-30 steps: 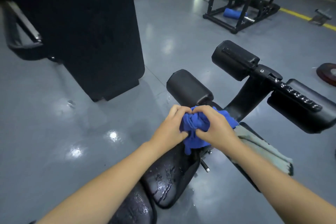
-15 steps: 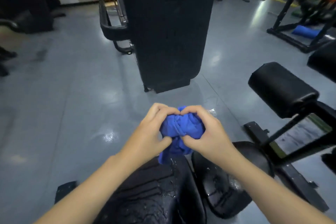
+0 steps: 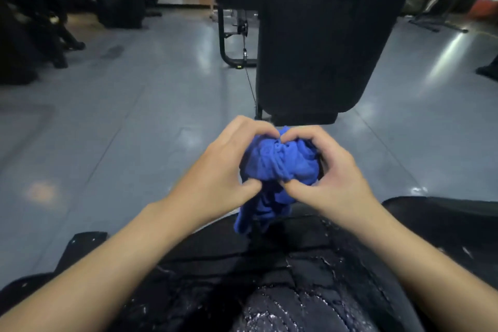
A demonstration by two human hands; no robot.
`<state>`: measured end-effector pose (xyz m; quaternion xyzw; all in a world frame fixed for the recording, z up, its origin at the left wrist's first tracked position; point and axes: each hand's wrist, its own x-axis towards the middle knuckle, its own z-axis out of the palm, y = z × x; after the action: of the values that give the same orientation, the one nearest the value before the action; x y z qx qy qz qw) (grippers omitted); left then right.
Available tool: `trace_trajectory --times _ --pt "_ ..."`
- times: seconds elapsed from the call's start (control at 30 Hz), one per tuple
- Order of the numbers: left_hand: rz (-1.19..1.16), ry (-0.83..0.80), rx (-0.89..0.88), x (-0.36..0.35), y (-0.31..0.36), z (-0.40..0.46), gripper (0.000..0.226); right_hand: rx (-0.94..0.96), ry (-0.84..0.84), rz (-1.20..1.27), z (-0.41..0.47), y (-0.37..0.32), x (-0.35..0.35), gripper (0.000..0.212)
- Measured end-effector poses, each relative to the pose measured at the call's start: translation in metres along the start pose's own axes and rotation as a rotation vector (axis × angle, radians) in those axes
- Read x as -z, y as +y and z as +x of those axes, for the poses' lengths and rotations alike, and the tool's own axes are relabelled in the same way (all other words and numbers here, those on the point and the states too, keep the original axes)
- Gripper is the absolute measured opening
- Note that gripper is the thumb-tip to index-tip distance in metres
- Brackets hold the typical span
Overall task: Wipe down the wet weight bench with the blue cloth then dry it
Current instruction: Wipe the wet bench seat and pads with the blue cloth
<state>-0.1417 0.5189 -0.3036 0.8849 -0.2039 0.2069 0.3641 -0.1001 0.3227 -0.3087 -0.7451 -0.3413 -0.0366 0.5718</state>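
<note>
Blue cloth (image 3: pixel 280 162) bunched, pinched between left hand (image 3: pixel 223 170) and right hand (image 3: pixel 336 178). Judged soft, light, likely damp; best gripped wadded. Bench (image 3: pixel 310 277) is beaded wet.

one blue cloth (image 3: pixel 280 163), two hands (both gripping it), one wet bench (image 3: pixel 296 291)

Glossy grey floor (image 3: pixel 129 116), big black upright pad (image 3: pixel 323 35), dim gym machines (image 3: pixel 40 21).

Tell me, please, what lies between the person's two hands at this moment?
In the head view, the bunched blue cloth lies between the left hand and the right hand, gripped by both above the wet bench pad.
</note>
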Motion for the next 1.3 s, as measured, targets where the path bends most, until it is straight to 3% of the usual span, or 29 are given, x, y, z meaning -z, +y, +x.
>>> trace_trajectory --times 0.17,0.37,0.9,1.1,1.3 --pt "0.017 0.009 -0.025 -0.037 -0.027 -0.035 0.064 0.048 -0.007 -0.017 -0.032 0.041 -0.02 0.052" --pt "-0.046 0.028 -0.096 -0.058 -0.006 -0.045 0.064 0.057 0.048 -0.02 -0.069 0.035 -0.009 0.053" --pt "-0.113 -0.086 -0.261 -0.079 0.183 -0.066 0.063 0.024 0.275 -0.144 -0.219 -0.096 0.087 0.06" --pt "-0.145 -0.158 -0.294 -0.129 0.243 -0.076 0.06 -0.021 0.361 -0.239 -0.29 -0.111 0.131 0.058" --pt "-0.163 -0.208 -0.268 -0.18 0.255 -0.081 0.06 -0.077 0.377 -0.37 -0.325 -0.092 0.157 0.057"
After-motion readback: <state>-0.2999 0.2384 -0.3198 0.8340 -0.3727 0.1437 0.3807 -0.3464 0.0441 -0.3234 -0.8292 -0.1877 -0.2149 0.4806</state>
